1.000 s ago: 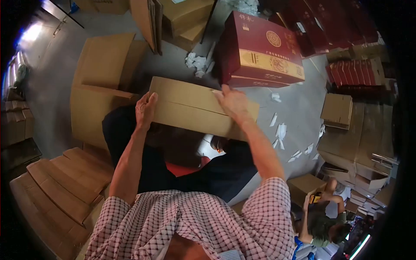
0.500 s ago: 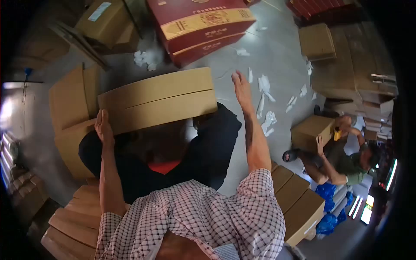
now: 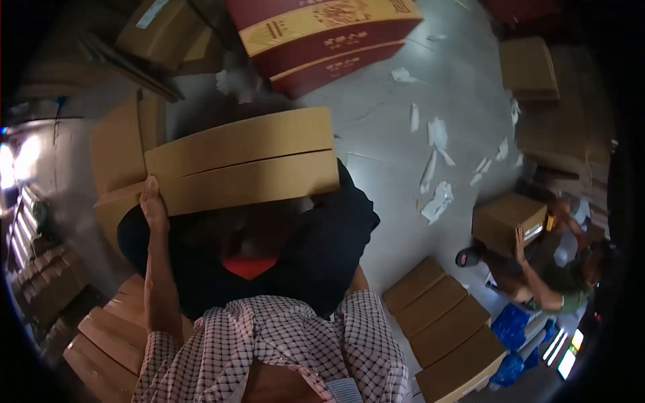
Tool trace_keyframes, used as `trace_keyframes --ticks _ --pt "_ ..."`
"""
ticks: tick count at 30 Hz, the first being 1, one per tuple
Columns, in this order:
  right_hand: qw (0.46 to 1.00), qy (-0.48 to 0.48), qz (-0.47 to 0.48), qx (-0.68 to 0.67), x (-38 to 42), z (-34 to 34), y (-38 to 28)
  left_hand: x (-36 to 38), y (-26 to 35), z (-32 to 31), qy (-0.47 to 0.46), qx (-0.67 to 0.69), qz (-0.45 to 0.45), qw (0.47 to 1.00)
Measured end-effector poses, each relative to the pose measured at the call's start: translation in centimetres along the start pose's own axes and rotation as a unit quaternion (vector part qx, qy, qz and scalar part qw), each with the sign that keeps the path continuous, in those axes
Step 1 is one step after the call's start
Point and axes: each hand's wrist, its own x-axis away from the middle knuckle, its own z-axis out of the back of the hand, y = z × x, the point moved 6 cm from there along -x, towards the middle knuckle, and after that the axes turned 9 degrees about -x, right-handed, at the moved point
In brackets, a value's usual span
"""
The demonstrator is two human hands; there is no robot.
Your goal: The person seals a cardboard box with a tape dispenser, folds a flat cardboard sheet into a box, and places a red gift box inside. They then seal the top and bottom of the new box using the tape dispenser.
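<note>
A closed brown cardboard box [image 3: 245, 161] rests across my lap, its top flaps meeting in a seam along its length. My left hand [image 3: 152, 205] grips the box's left end, fingers pressed on the side. My right hand is out of sight; only the checked sleeve shows near my body, and the forearm drops behind my dark trousers.
A red and gold carton [image 3: 322, 37] lies on the grey floor ahead. Flat cardboard boxes are stacked at my left [image 3: 111, 336] and right [image 3: 447, 329]. Torn paper scraps [image 3: 437, 168] litter the floor. Another person [image 3: 557, 282] crouches at the right, holding a small box [image 3: 507, 221].
My right hand left the box top, stretched out over the floor, then dropped out of view. My left hand slid to the box's left end. The view swung right.
</note>
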Motion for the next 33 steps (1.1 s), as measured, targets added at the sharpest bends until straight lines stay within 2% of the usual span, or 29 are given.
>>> trace_keyframes --ticks 3,5,7,8,9,11,13,17,20,21,22,23,24,26,28,33 --pt "0.999 -0.008 0.014 -0.035 -1.1 2.2 0.0 -0.6 -1.1 -0.1 -0.013 0.017 -0.008 1.0" --pt "0.996 -0.008 0.035 -0.078 -2.5 4.6 -1.0 -1.3 -1.8 -0.7 -0.102 0.127 -0.11 0.98" --pt "0.988 -0.002 0.068 -0.14 -4.3 7.9 -3.8 -1.2 -1.8 -1.3 -0.051 0.119 -0.09 0.988" --pt "0.981 -0.001 0.092 -0.172 -5.6 9.5 -5.3 -1.1 -1.7 -1.7 -0.052 0.15 -0.113 0.981" --pt "0.971 0.001 0.121 -0.207 -6.6 11.4 -8.0 -1.1 -1.7 -1.9 -0.053 0.179 -0.138 0.973" --pt "0.945 -0.003 0.188 -0.268 -8.8 15.2 -14.1 -0.9 -1.4 -2.1 -0.032 0.148 -0.16 0.976" --pt "0.91 -0.025 0.266 -0.316 -9.0 19.1 -22.5 -0.4 -0.9 -2.5 -0.029 0.16 -0.156 0.974" --pt "0.81 -0.161 0.432 -0.361 -2.2 22.6 -40.7 1.8 2.0 -1.5 0.012 0.086 -0.118 0.989" --pt "0.713 -0.343 0.514 -0.331 9.1 18.2 -50.9 1.7 1.7 -1.9 -0.018 0.11 -0.103 0.988" --pt "0.69 -0.411 0.513 -0.303 13.9 16.0 -53.0 1.8 1.7 -2.1 -0.037 0.129 -0.098 0.986" --pt "0.674 -0.499 0.451 -0.306 19.9 13.8 -54.7 2.0 2.1 -1.9 -0.012 0.096 -0.099 0.99" --pt "0.646 -0.524 0.513 -0.212 21.3 10.6 -55.7 2.5 2.6 -1.7 0.012 0.063 -0.1 0.993" --pt "0.613 -0.589 0.467 -0.242 23.5 7.1 -55.8 2.9 2.9 -1.4 0.038 0.028 -0.099 0.994" --pt "0.556 -0.621 0.497 -0.241 27.0 3.8 -56.8 2.2 1.6 -1.7 0.075 -0.001 -0.115 0.991" --pt "0.525 -0.649 0.512 -0.205 27.8 1.1 -56.8 2.1 2.0 -1.5 0.07 -0.031 -0.097 0.992" --pt "0.527 -0.633 0.537 -0.182 28.3 0.2 -55.8 2.7 2.5 -1.3 0.058 -0.058 -0.077 0.994"
